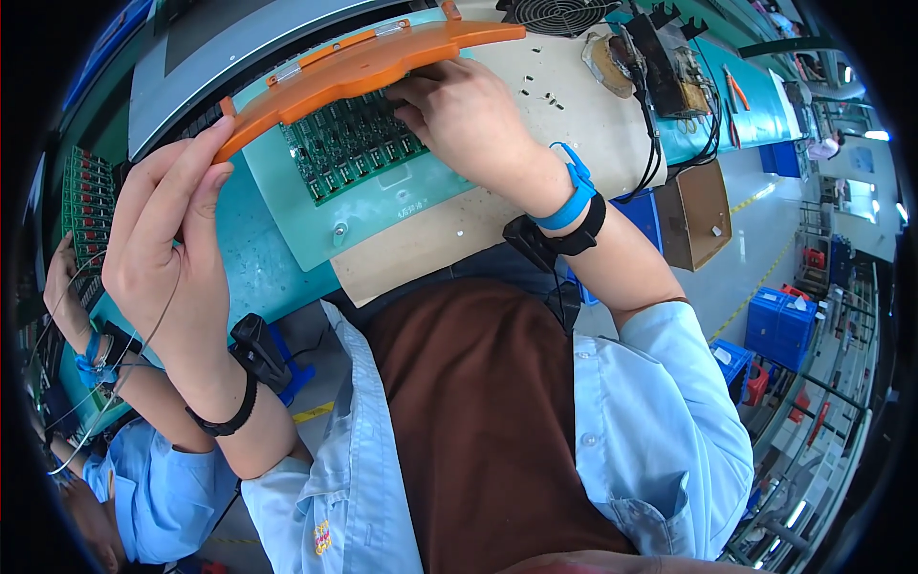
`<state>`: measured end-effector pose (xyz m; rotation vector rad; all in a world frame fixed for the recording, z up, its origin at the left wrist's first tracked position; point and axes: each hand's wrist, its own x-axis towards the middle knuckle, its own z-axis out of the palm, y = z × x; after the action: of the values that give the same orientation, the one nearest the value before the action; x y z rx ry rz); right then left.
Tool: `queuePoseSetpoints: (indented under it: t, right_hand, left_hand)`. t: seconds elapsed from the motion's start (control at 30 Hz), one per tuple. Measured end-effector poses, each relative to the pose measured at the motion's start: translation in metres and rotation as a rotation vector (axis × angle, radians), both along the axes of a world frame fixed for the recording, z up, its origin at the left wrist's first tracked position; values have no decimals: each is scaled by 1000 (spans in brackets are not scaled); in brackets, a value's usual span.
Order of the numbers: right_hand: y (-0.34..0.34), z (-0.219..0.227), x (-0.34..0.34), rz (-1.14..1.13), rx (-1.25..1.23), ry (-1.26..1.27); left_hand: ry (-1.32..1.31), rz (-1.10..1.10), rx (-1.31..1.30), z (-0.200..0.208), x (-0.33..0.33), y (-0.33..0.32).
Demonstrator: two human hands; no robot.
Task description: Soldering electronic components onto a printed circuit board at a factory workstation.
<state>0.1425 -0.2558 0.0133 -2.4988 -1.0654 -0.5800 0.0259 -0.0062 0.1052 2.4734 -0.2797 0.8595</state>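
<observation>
My left hand (172, 230) pinches the left end of an orange hinged cover (354, 72) between thumb and fingers. The cover stands tilted up over a pale green fixture plate (296, 225). On that plate lies a green circuit board (349, 153) with rows of small metallic parts. My right hand (469, 110) reaches in below the cover's edge at the board's far right. Its fingers are curled together there, with the tips partly hidden, and I cannot see what they hold. A blue wrist strap (574, 196) circles my right wrist.
Small loose components (550, 99) lie on the tan work sheet right of the plate. Beyond are a black fan grille (559, 11), a soldering device with cables (669, 72) and orange-handled pliers (736, 88). A co-worker's hand (67, 297) is near another board (89, 196) at the left.
</observation>
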Motion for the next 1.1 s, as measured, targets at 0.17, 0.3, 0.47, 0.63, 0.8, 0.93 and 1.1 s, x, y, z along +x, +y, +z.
queuePoseSetpoints:
  t: [0.17, 0.3, 0.47, 0.63, 0.8, 0.93, 1.1]
  right_hand:
    - [-21, 17, -9, -49, 43, 117]
    - [-54, 23, -21, -125, 250, 392]
    - [-71, -3, -39, -142, 634, 654]
    - [-66, -15, -45, -131, 315, 330]
    - [-60, -11, -51, -180, 240, 222]
    - [-61, -10, -51, -188, 217, 243]
    - [-60, -13, -51, -202, 242, 250]
  left_hand:
    - [4, -41, 9, -2, 0, 1]
    - [58, -110, 2, -15, -12, 3]
    - [202, -148, 27, -47, -27, -4]
    - [177, -137, 278, -73, -24, -8]
    - [235, -106, 158, -91, -25, -6]
    - [247, -115, 97, -96, -25, -6]
    - [244, -138, 42, -101, -25, -5]
